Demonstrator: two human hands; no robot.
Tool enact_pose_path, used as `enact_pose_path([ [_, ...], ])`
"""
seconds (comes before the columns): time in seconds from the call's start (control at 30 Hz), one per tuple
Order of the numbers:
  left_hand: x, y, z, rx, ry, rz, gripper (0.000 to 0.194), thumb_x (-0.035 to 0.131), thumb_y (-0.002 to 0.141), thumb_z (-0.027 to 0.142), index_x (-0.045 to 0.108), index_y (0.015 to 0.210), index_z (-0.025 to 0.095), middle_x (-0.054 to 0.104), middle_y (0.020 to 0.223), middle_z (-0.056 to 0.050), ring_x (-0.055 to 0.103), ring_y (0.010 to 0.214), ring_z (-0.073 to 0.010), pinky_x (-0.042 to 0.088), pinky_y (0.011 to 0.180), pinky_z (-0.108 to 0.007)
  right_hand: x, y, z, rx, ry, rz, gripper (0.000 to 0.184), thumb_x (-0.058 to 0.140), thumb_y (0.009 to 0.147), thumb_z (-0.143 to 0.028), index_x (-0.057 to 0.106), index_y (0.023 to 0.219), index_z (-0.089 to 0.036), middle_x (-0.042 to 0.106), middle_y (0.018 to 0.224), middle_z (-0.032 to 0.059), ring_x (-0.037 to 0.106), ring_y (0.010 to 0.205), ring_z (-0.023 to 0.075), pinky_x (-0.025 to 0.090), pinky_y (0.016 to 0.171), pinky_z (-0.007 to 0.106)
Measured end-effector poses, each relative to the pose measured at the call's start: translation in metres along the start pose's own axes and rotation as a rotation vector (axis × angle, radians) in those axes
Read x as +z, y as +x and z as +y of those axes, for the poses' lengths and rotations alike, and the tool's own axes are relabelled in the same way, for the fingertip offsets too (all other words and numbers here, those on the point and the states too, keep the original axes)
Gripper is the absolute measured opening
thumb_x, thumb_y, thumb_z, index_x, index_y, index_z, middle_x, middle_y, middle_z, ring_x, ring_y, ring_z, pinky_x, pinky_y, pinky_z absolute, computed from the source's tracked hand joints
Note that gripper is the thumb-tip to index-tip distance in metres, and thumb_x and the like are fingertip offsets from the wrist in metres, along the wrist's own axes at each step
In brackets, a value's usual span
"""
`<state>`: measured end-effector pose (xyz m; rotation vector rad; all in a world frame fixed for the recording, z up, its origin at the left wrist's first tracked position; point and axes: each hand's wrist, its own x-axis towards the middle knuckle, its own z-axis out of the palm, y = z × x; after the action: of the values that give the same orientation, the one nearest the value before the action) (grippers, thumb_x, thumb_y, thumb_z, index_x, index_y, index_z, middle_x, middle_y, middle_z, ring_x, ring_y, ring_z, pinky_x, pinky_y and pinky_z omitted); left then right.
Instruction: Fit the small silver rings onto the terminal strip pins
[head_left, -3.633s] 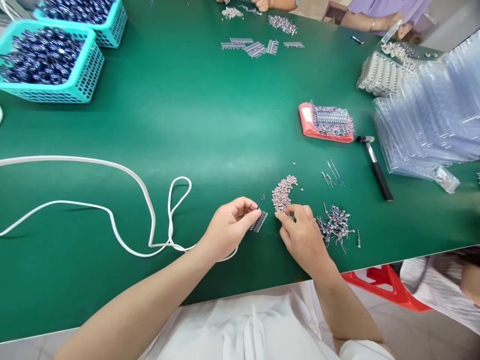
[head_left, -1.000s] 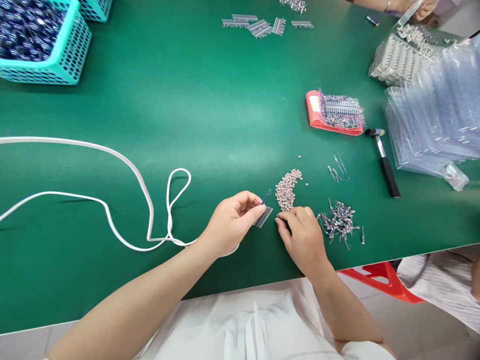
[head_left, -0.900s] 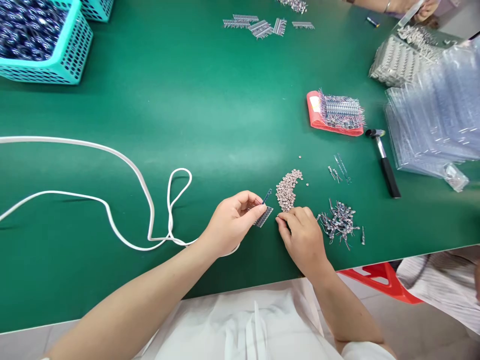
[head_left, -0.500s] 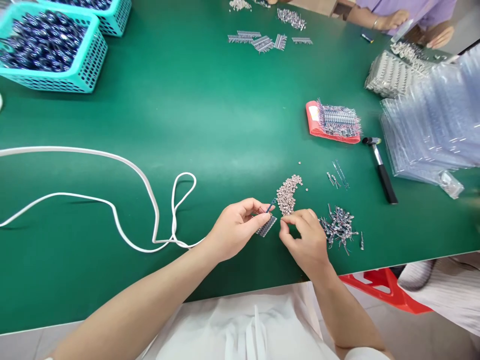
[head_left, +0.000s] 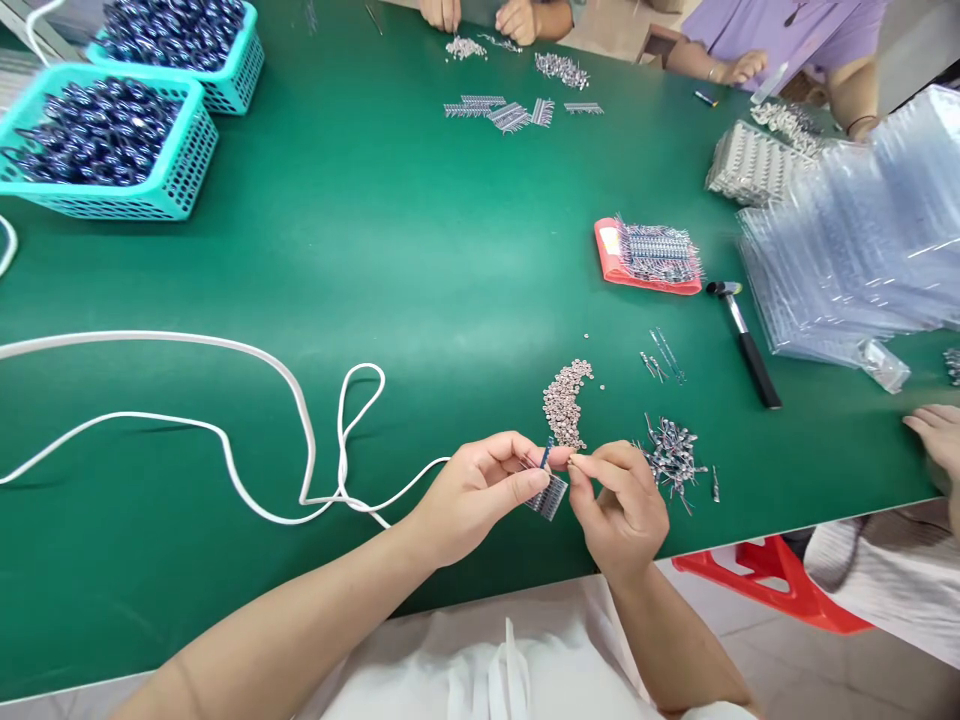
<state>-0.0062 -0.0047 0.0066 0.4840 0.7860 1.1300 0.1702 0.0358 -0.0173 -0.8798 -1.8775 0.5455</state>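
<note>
My left hand [head_left: 480, 490] is closed on a small dark grid-like strip [head_left: 547, 497], gripped between thumb and fingers. A thin blue piece [head_left: 547, 452] sticks up from the same grip. Close by on the right, my right hand [head_left: 622, 505] pinches thumb and forefinger together; what lies between the tips is too small to make out. The fingertips of both hands nearly meet beside the strip. Just beyond them lies a curved pile of tiny round beige pieces [head_left: 564, 400]. To the right of my right hand is a heap of small metallic pieces with wire legs [head_left: 673, 455].
A black-handled hammer [head_left: 756, 365] and a red bundle topped with pin strips [head_left: 649, 258] lie to the right. Clear plastic trays [head_left: 847, 240] are stacked beyond. White cable [head_left: 225, 345] loops at left, below turquoise baskets [head_left: 176, 185]. Co-workers' hands [head_left: 517, 20] show across the table.
My right hand has moved from the edge of the beige pile to my left hand's fingertips. The view has shifted, and another person's hand now shows at the right edge.
</note>
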Motion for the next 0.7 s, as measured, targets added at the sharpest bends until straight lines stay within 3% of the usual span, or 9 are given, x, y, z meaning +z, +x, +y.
enact_pose_path([
  [0.37,0.003,-0.002,0.004,-0.006,0.032,0.000,0.017,0.073,0.082,0.027,0.061,0.082,0.015,0.073,0.099,-0.009,0.065,0.095,-0.0204,0.050,0.084,-0.034,0.000,-0.001,0.001,-0.026,0.010,0.004,0.038,0.065,0.078,0.001,0.064,0.107,-0.024,0.062,0.084,0.0021,0.059,0.071,0.0148,0.051,0.061,0.033],
  [0.53,0.001,0.001,0.006,-0.017,0.079,0.016,0.018,0.073,0.081,0.029,0.060,0.081,0.016,0.068,0.087,-0.004,0.061,0.080,-0.0156,0.049,0.078,-0.031,-0.005,0.003,0.003,-0.122,-0.096,-0.097,0.039,0.065,0.079,0.000,0.063,0.110,-0.025,0.064,0.081,0.0024,0.060,0.072,0.0158,0.051,0.063,0.032],
  [0.7,-0.004,0.004,0.008,-0.061,0.105,0.050,0.021,0.073,0.080,0.032,0.059,0.080,0.017,0.066,0.082,-0.003,0.059,0.079,-0.0165,0.049,0.074,-0.031,-0.013,0.010,0.006,-0.198,-0.179,-0.202,0.039,0.066,0.080,-0.004,0.063,0.112,-0.026,0.068,0.082,0.0031,0.063,0.073,0.0175,0.051,0.065,0.034],
])
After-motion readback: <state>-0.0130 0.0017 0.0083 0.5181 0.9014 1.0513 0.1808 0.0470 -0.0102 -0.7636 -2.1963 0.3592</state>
